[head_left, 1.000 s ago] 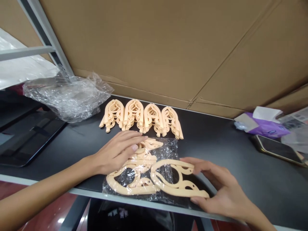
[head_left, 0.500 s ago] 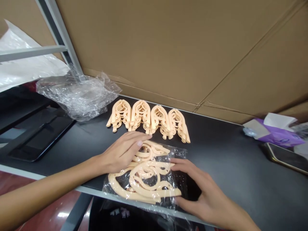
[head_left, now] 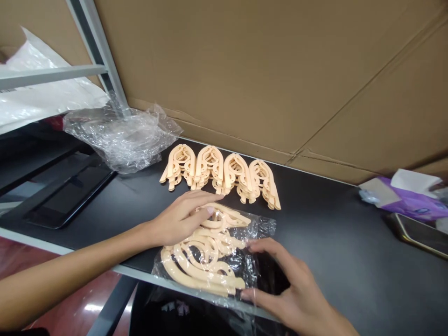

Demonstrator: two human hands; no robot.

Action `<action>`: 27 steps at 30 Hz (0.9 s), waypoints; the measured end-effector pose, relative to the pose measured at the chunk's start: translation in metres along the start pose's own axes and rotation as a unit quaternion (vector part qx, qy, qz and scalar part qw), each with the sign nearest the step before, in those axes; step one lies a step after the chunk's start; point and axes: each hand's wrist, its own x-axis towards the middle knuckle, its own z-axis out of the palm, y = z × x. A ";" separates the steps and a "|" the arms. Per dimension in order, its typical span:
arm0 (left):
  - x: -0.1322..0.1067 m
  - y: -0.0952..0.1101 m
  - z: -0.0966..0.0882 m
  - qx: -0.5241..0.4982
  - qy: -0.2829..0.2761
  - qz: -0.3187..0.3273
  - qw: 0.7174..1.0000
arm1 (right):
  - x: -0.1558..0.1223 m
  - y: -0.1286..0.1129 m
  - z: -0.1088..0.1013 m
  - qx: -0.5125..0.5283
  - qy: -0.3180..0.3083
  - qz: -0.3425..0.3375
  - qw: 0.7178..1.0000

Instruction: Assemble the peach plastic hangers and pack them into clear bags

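Observation:
Several pale peach folding clothes hangers [head_left: 210,280] lie in a clear plastic bag [head_left: 265,227] at the table's front edge. My left hand [head_left: 187,214] rests flat over the bag's upper left part, fingers stretched out. On the bag's right side is my right hand [head_left: 297,284], its thumb and fingers spread apart at the hanger ends, fingertips touching the bag or the hangers. Whether those fingertips are inside the bag I cannot tell. Behind the bag stand several stacks of the same folded hangers [head_left: 210,163] in a row.
Crumpled clear plastic [head_left: 122,135] sits at the back left beside a grey metal post [head_left: 108,56]. A black tablet-like device [head_left: 70,191] lies at left. At right are a purple tissue pack [head_left: 409,200] and a phone [head_left: 423,233]. Brown cardboard [head_left: 245,70] closes off the back.
The upper hanger in the bag has shifted left, and the lower hangers now show more. My right thumb has moved left with it. My left hand stays on the bag.

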 end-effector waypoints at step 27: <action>0.003 0.056 0.036 0.277 -0.121 0.056 0.952 | -0.037 0.037 -0.022 -0.127 0.121 0.187 0.966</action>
